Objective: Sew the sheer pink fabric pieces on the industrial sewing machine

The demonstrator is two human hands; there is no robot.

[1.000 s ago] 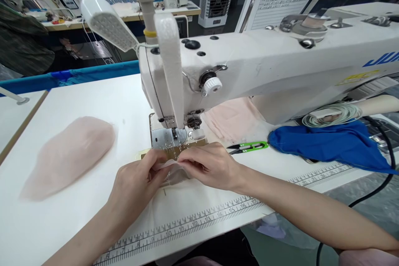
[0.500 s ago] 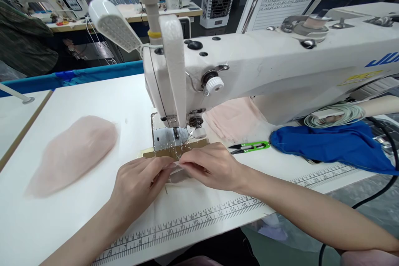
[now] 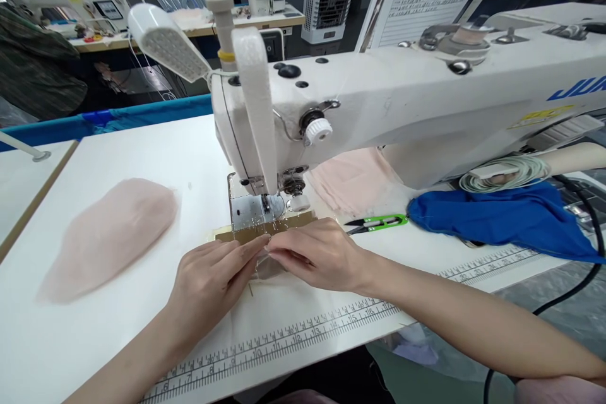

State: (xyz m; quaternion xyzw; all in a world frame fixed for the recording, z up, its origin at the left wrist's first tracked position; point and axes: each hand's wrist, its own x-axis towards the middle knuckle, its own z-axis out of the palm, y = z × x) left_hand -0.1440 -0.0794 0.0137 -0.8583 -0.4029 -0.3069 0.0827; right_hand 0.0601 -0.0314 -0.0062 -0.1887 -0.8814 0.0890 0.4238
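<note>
Just in front of the sewing machine's needle area, my left hand and my right hand meet at the fingertips. Both are closed in a pinch on a small piece of thin, see-through fabric, which hangs between and below the fingers. Much of that fabric is hidden by the hands. A brown strip lies across the machine bed behind the fingertips. Right of my right hand are green-handled thread snips.
Pale pink sheer fabric lies on the left of the white table; more pink fabric sits under the machine arm. A blue cloth and a coiled pale cord lie right. A printed ruler runs along the front edge.
My left fingers have straightened slightly and moved up against my right fingertips. The right hand keeps its pinch, almost in place. The view has shifted a little.
</note>
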